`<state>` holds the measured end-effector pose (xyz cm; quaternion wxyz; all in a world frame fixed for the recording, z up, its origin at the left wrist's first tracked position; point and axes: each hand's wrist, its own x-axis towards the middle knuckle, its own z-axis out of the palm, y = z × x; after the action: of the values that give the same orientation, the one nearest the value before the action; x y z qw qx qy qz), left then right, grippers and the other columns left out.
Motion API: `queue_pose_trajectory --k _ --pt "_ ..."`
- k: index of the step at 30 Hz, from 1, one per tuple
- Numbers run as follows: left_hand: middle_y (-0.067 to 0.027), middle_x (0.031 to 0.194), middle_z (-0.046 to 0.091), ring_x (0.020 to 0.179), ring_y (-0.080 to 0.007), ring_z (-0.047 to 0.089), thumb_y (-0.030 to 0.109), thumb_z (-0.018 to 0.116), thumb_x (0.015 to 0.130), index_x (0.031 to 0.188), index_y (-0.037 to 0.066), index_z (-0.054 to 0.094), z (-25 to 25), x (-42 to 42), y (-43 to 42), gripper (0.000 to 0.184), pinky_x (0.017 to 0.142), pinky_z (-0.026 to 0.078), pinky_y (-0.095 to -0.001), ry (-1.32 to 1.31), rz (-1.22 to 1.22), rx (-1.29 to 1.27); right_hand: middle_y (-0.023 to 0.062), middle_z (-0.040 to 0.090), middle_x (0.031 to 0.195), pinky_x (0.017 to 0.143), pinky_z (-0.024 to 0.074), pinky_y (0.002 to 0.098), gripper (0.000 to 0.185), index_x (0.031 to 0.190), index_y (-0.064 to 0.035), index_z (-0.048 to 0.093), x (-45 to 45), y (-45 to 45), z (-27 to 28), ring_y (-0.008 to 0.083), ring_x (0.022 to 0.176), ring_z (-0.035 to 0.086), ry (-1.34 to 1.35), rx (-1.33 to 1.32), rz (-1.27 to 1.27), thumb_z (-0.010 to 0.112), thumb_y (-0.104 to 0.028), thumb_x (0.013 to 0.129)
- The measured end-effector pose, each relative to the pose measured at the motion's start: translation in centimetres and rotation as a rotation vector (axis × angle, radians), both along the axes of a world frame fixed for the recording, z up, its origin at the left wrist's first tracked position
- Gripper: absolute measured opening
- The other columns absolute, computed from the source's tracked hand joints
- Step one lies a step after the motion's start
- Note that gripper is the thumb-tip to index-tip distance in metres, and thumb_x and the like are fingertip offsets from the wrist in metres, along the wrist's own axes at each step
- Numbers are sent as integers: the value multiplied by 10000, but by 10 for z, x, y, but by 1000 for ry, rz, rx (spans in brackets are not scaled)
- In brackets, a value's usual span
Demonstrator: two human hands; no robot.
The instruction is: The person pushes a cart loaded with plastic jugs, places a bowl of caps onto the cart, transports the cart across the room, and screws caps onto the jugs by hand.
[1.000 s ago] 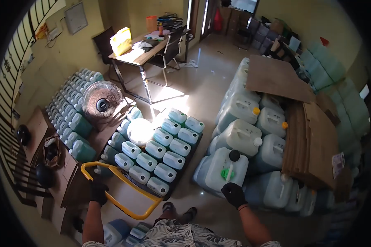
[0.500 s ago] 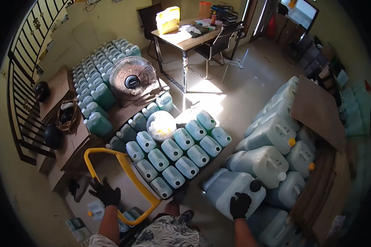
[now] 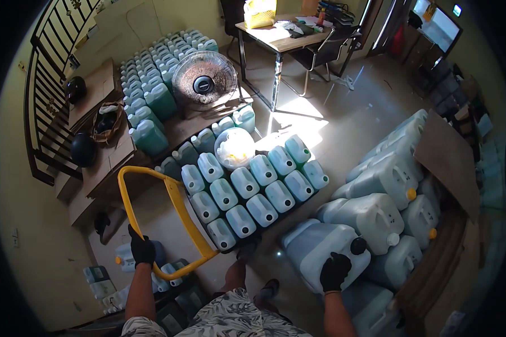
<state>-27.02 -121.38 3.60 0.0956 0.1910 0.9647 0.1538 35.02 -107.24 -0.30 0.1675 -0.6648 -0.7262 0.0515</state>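
- L grip (image 3: 143, 250): gloved, curled round the yellow handle (image 3: 186, 216), L side of the loop.
- R grip (image 3: 335, 272): gloved, fingers closed over top handle of the big jug (image 3: 312, 258); finger detail hard to see, black on dark.
- Big jug: on my R, leaning, black cap just beside R grip, bluish liquid showing thru wall.
- Next to it: white-cap jug (image 3: 365, 219), approx same size, then yellow-cap jug (image 3: 385, 180) further back. Cardboard sheet (image 3: 447, 160) over the rear of that group.
- Ahead, betw. my hands: block of teal jugs (image 3: 243, 219) in rows at the handle's far side, black caps my way. White tub (image 3: 235, 147) at the back L of the block.
- Near L grip: orange-cap jug (image 3: 127, 257), low by the floor.
- Further L: 2 blk helmets (image 3: 83, 150) by the railing (image 3: 35, 121).
- Beyond: fan (image 3: 205, 84), small jugs (image 3: 143, 84) stacked behind it.
- Far: bench (image 3: 262, 35) w/ yellow bag (image 3: 260, 14), chair (image 3: 320, 59) alongside.
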Motion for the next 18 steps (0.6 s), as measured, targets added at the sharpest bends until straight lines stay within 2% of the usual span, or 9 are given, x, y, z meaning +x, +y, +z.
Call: queue_pose_trajectory --k 10,18 --pt "-261 1126 695 1008 -420 696 44 578 940 1622 156 179 -31 -39 -38 798 859 562 -483 129 1 -36 118 627 1059 979 408 502 250 1100 -115 653 -2 2 3 339 1087 565 -2 74 35 682 -147 853" --pt "-261 1130 682 1032 -419 688 42 559 960 1604 181 239 4 -26 -38 733 864 563 -484 118 102 -121 126 619 1052 982 404 497 243 1084 -84 642 3 7 -2 340 1084 558 -34 20 29 662 -116 844"
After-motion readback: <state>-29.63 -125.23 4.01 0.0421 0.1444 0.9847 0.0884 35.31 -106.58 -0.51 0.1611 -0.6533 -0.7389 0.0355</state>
